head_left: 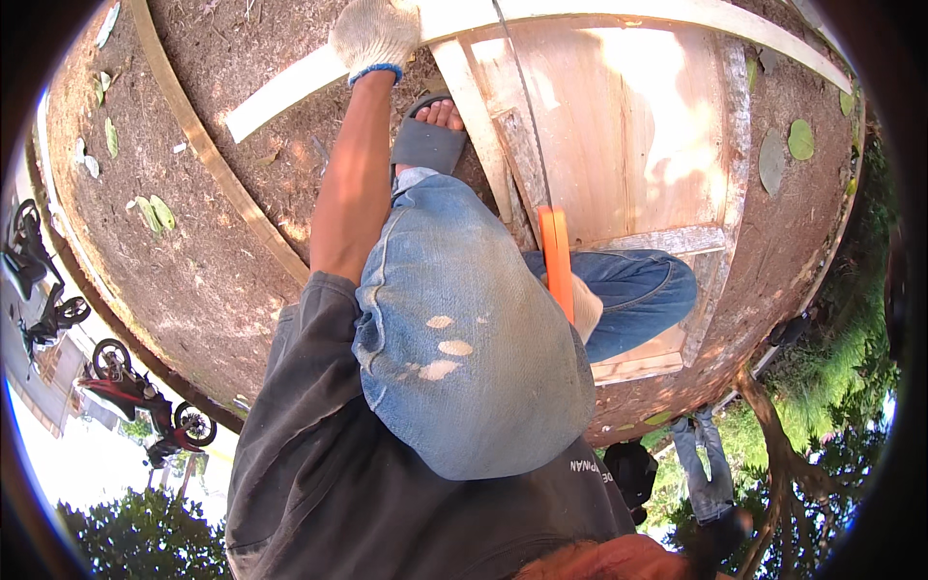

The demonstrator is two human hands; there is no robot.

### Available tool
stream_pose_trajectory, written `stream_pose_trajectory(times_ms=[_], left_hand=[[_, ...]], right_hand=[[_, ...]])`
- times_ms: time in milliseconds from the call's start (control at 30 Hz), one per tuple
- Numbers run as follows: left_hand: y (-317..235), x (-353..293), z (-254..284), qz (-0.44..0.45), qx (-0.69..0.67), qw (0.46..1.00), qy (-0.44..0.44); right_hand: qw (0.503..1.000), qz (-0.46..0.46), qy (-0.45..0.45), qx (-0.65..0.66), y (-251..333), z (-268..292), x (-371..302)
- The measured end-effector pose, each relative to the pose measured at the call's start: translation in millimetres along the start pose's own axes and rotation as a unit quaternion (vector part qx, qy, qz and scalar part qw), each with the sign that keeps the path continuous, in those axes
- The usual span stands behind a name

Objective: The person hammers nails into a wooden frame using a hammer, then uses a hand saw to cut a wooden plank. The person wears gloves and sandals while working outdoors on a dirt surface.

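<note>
My left hand [376,39], in a knitted work glove with a blue cuff, is closed over a long pale wooden strip [628,12] near the top edge; its fingertips are hard to see. In my right hand [586,307], also gloved and half hidden behind my raised knee, is a handsaw [557,256] by its orange handle. The thin blade, seen almost edge-on, runs up and away from me to the strip, where its far end leaves the picture. Beneath the saw lies a framed wooden panel [667,135] with worn, whitish edge battens.
My sandalled foot [430,145] stands beside the panel; my other bent leg [638,295] lies across it. Another wooden strip [198,135] curves over the leaf-strewn soil at left. Motorbikes [140,391] are parked beyond. A person in jeans [704,464] and a tree trunk [773,445] appear lower right.
</note>
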State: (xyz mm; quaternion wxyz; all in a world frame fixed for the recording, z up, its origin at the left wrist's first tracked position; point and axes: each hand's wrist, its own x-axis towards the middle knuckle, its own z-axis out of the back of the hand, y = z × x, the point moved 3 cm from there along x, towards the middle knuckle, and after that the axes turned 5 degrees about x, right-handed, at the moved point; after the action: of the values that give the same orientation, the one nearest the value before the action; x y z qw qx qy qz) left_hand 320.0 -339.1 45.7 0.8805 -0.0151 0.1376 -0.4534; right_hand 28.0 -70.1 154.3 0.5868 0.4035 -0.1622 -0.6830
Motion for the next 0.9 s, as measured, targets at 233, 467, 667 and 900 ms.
stream_pose_trajectory(times_ms=[233,467,667,900], left_hand=[[-12,3,-7,-0.041,-0.002,0.998,-0.048],[1,0,-2,-0.022,0.002,0.997,-0.067],[-5,-1,-6,-0.033,0.013,0.998,-0.054],[-7,-3,-7,-0.04,-0.005,0.996,-0.079]], right_hand=[[0.972,0.084,-0.062,0.209,8,-39,135],[0.989,-0.015,-0.069,0.132,-4,10,-28],[0.975,0.094,-0.033,0.198,12,-34,141],[0.996,0.072,-0.039,0.029,-8,12,-16]])
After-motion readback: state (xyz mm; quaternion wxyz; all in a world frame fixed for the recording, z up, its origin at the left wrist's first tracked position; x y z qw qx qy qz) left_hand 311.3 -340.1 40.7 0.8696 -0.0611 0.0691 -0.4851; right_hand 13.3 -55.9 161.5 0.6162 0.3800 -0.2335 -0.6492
